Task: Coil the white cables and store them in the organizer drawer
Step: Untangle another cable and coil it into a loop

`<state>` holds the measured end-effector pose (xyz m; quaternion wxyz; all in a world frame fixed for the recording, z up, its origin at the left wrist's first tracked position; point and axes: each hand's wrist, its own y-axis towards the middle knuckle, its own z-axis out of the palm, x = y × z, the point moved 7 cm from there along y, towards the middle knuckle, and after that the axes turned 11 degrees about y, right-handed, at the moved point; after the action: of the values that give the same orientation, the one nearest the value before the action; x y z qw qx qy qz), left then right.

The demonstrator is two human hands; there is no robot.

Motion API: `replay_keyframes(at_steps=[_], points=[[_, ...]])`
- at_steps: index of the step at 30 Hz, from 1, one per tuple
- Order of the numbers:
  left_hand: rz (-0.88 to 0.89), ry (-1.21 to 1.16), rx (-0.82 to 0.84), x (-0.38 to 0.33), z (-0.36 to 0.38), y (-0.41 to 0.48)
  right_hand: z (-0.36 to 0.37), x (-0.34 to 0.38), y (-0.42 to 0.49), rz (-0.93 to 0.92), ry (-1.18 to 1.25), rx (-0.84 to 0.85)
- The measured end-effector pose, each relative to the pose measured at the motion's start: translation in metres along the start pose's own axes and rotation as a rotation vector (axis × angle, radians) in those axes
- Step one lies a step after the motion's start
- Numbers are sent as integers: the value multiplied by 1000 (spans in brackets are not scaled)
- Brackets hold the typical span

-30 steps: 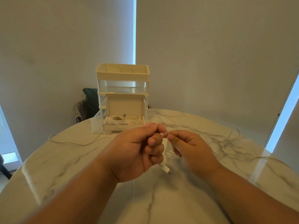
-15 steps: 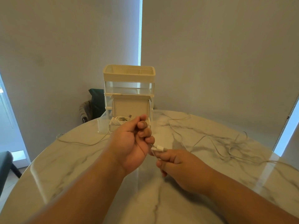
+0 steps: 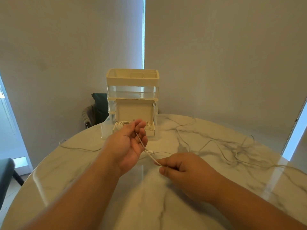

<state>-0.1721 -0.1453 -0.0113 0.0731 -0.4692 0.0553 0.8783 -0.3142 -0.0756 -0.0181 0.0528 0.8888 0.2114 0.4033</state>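
In the head view, the left hand point(image 3: 129, 143) is half open, and its bent fingers hook 1 white cable point(image 3: 150, 152). The right hand point(image 3: 181, 168) pinches the same cable lower down, above the table point(image 3: 83, 163). Coiled cables point(image 3: 121, 125) lie in the organizer's point(image 3: 132, 78) open drawer point(image 3: 105, 130).

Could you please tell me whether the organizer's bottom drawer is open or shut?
Open: the clear bottom drawer juts forward from the organizer, exposing a box holding coiled cable.

no readable text, no labels, no brands, no numbers anywhere in view
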Motion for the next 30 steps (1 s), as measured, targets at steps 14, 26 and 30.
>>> replay_keyframes(at_steps=[14, 26, 30], points=[[7, -46, -48, -6, -5, 2, -10, -11, 1, 94, -15, -68], [88, 267, -56, 0, 6, -3, 1, -3, -2, 76, -111, -12], [264, 594, 14, -3, 18, -9, -2, 1, -3, 59, -108, -56]])
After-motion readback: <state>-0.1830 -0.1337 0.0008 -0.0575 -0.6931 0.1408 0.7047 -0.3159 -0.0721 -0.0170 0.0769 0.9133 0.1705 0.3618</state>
